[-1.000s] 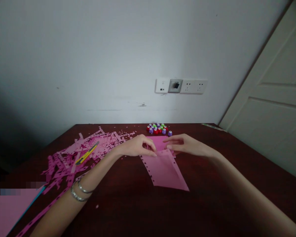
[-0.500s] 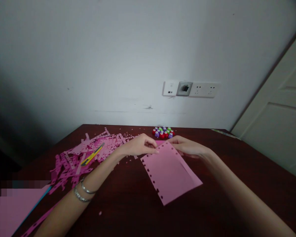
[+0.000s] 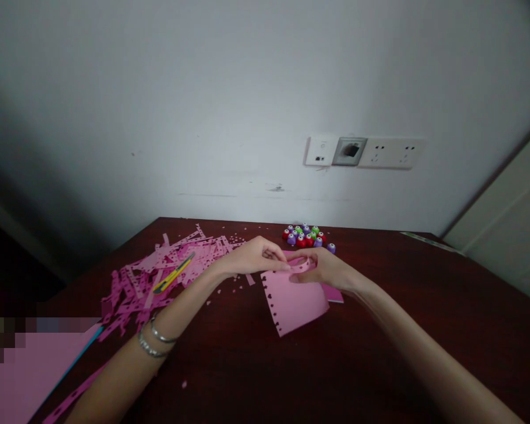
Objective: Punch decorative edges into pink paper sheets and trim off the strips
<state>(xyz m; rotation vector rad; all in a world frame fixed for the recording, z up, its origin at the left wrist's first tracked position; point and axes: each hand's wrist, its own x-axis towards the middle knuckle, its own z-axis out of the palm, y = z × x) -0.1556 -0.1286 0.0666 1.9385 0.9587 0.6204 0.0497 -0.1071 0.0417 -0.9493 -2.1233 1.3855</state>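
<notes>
Pink sheet [image 3: 298,300], one, hole-edged, held over the counter [image 3: 291,380]; upper edge pinched by left hand [image 3: 258,258] and right hand [image 3: 324,270], close together. Yellow cutter [image 3: 174,273], one, lying on pink strips [image 3: 207,252].

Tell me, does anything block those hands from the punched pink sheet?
Nothing visible does: the left hand and right hand are at the far edge of the punched pink sheet. The yellow cutter lies aside, on paper scraps.

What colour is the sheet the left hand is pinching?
The sheet is light pink, clearest in the head view.
</notes>
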